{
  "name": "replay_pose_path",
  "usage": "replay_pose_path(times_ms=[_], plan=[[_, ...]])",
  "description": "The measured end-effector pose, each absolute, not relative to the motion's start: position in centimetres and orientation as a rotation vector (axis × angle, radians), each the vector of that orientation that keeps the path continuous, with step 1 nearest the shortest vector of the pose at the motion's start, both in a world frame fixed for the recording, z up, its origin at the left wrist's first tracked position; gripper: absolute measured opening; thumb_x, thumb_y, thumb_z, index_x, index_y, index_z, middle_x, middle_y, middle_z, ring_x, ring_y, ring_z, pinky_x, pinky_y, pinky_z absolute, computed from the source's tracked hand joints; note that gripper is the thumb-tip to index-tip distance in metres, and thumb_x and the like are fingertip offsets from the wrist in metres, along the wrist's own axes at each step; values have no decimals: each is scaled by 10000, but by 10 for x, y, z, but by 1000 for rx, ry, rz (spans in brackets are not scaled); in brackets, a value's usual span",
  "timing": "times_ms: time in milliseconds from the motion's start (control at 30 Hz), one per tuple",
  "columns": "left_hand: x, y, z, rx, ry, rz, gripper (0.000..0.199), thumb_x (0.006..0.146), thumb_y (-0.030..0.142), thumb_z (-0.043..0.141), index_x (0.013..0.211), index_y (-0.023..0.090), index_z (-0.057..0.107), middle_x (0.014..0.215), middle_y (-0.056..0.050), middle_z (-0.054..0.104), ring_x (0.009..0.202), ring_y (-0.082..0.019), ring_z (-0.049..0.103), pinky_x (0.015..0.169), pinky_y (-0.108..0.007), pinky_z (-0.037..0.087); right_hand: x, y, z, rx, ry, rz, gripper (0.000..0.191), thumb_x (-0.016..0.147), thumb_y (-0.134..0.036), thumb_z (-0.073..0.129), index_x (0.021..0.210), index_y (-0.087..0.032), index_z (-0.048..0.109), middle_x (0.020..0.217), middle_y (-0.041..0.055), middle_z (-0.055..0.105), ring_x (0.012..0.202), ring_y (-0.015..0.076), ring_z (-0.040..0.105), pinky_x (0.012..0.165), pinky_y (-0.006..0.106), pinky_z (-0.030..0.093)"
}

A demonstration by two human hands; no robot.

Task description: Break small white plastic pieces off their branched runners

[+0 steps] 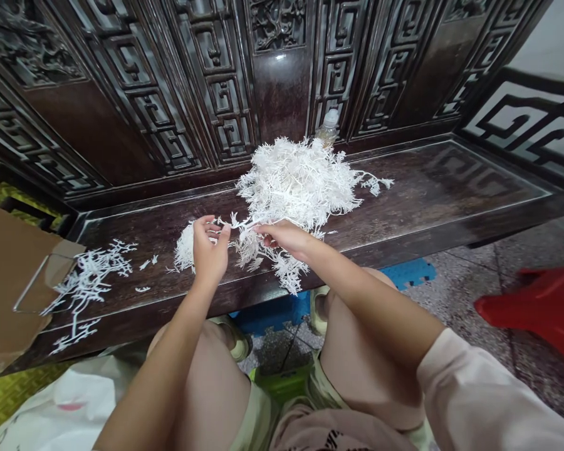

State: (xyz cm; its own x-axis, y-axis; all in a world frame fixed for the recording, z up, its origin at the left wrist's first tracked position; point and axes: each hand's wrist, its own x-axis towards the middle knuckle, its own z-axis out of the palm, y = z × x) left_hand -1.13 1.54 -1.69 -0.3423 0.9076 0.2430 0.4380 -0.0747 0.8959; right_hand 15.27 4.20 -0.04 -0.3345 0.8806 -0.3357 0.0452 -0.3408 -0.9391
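Between my two hands runs a thin white branched sprig (239, 223). My left hand (210, 243) pinches its left end with curled fingers. On the right, my right hand (282, 237) grips the sprig near its other end, fingers closed. Just behind the hands rises a large heap of white branched pieces (301, 178). A smaller white pile (184, 249) lies beside my left hand, partly hidden by it. More white pieces (291, 272) hang at the bench's front edge below my right hand.
The dark wooden bench (427, 181) has a carved back. Bare white branches (91, 275) lie at the left by a cardboard piece (14, 275). A clear bottle (329, 127) stands behind the heap. On the floor at the right is a red stool (540, 304).
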Motion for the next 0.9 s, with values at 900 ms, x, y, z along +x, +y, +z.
replay_pose_path(times_ms=[900], plan=[[1,9,-15,886,1397,1281,305,551,324,668,760,157,520,650,22,534,603,-86,519,612,-213,382,160,41,-5,-1116,-775,2061,145,687,-223,554,806,-161,499,856,57,519,695,101,552,456,177,364]])
